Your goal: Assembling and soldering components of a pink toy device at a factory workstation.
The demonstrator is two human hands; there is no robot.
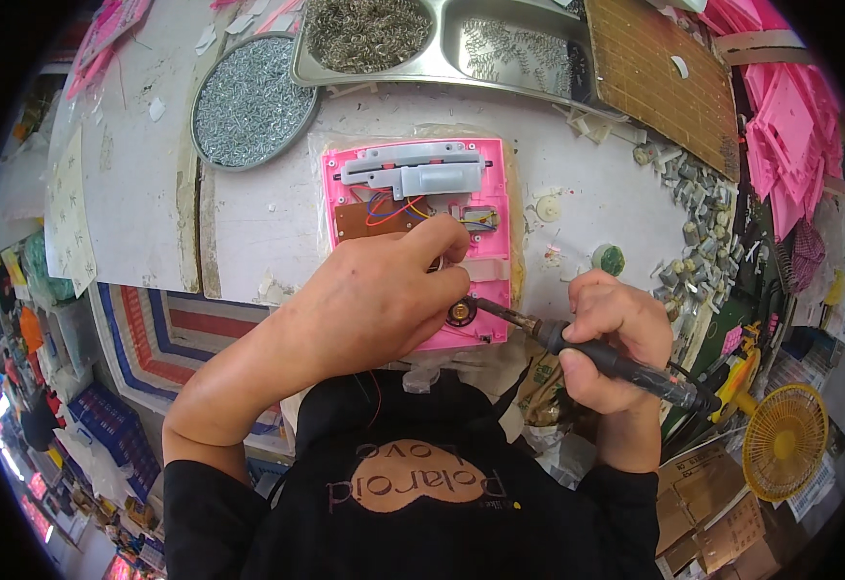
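A pink plastic casing (497,184) lies in front of me, its inside facing up. It bears a grey plastic mechanism (442,180), a brown circuit board (353,221), coloured wires and a small round speaker (461,311). Over the casing, my left hand (374,295) has its fingers curled and closed beside the speaker; what they pinch is hidden. My right hand (625,333) grips a soldering iron (669,387) by its dark handle. The iron's tip points left and reaches the speaker's edge.
Beyond the casing stand a round tray of small metal screws (253,101) and a steel tray of springs (446,68). Several small metallic parts (698,227) lie loose at right, near a brown board (669,72), pink plastic pieces (785,135) and a yellow fan (785,440).
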